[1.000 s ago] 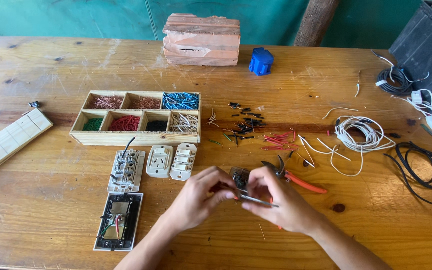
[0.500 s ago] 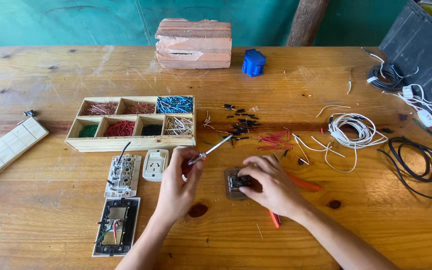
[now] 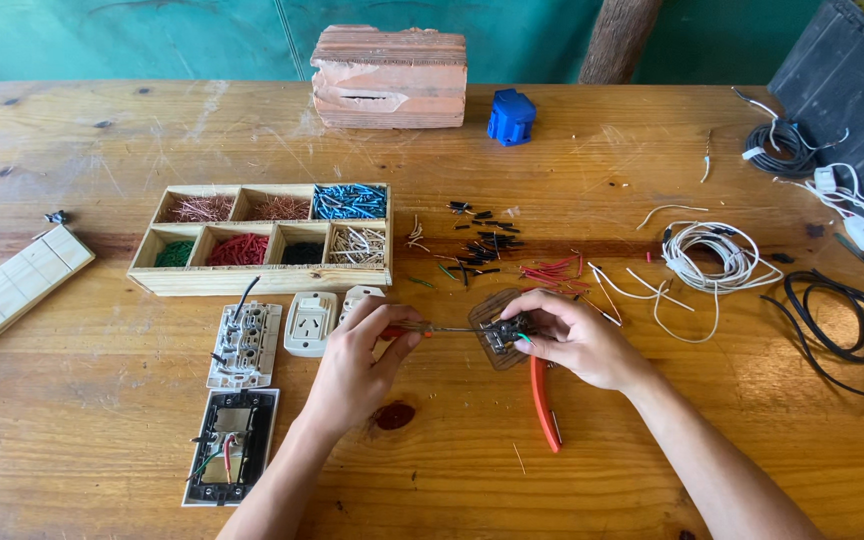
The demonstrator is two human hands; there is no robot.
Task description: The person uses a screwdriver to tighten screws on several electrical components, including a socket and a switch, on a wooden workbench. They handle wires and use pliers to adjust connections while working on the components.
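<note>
My left hand (image 3: 357, 362) grips a thin screwdriver (image 3: 442, 328) that lies level, its tip pointing right into a small brown switch module (image 3: 497, 335). My right hand (image 3: 574, 338) holds that module steady on the wooden table (image 3: 102, 440), fingers wrapped over its right side. Orange-handled pliers (image 3: 544, 400) lie on the table just below my right hand. Two white socket modules (image 3: 310, 323) sit to the left of my left hand.
A wooden compartment tray (image 3: 262, 280) of coloured wire pieces stands at the left centre. A white switch frame (image 3: 243, 345) and a black wall plate (image 3: 229, 447) lie below it. Wire scraps, a white cable coil (image 3: 717, 255), black cables (image 3: 842, 320), a brick (image 3: 390, 77) and a blue part (image 3: 510, 116) lie around.
My left hand brought the screwdriver down from a raised tilt to level, its tip now at the module. My right hand stays on the module; the pliers show more.
</note>
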